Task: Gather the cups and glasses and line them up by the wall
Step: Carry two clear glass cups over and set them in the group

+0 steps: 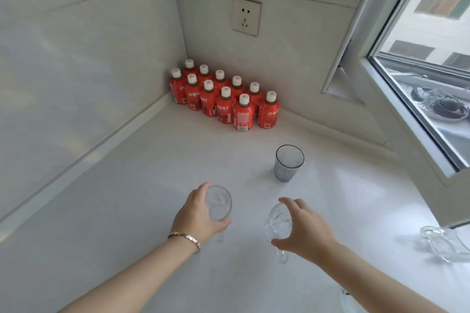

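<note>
We have the left hand [197,216] wrapped around a clear glass [218,204] and the right hand [305,231] wrapped around a second clear glass [277,227], both held near us over the white desk [127,211]; whether their bases touch the desk we can't tell. A grey ribbed cup [288,163] stands upright farther out and slightly right, apart from both hands, and a clear glass piece [445,246] sits at the near right edge by the window [419,58]. Red bottles [223,96] are packed in two rows in the far corner, below the wall socket [246,16].

Pale tiled walls [89,58], socket [246,16], open window [419,71], seemingly daylight
</note>
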Demonstrator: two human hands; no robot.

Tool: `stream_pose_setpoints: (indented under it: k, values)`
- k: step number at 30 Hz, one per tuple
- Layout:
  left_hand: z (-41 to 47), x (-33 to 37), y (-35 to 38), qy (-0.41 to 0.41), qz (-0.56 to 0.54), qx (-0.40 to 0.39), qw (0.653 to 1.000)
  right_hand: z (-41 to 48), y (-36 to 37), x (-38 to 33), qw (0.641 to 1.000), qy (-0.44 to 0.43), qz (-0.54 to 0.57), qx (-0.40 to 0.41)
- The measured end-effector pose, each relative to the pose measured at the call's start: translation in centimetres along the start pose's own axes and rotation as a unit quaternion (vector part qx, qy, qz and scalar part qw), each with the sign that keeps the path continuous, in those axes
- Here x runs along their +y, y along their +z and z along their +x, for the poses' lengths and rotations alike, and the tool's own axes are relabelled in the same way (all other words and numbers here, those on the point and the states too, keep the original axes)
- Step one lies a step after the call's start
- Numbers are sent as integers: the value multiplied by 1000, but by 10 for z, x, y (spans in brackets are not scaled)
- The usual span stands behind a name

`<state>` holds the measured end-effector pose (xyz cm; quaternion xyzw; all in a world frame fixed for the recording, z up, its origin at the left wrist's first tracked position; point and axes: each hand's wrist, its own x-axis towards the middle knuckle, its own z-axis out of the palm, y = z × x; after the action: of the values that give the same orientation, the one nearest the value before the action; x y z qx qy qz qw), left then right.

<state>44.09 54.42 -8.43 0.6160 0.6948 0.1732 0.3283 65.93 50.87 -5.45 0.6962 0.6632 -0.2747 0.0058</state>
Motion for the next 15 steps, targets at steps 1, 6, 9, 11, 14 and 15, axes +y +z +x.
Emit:
stream_pose_setpoints:
  k: [1, 6, 9, 11, 14, 15]
  values:
    - [-20, -6, -7, -4, -14, 8, 1000, -7, 1, -5, 1000, -20, -6, -2]
    - [-131, -49, -38, -84, -121, 74, 986, -46, 20, -47, 991, -133, -31, -11]
    - [-208, -81, -51, -129, -142, 130, 973, -76, 42, -85, 976, -206, -56, -40]
    - [-261, -105, -60, -160, -145, 173, 961, -100, 61, -113, 962, -254, -69, -66]
    - [-341, -141, -70, -219, -137, 227, 939, -144, 92, -158, 937, -323, -84, -104]
    - [-367, -154, -73, -240, -136, 244, 930, -159, 103, -173, 928, -343, -88, -115]
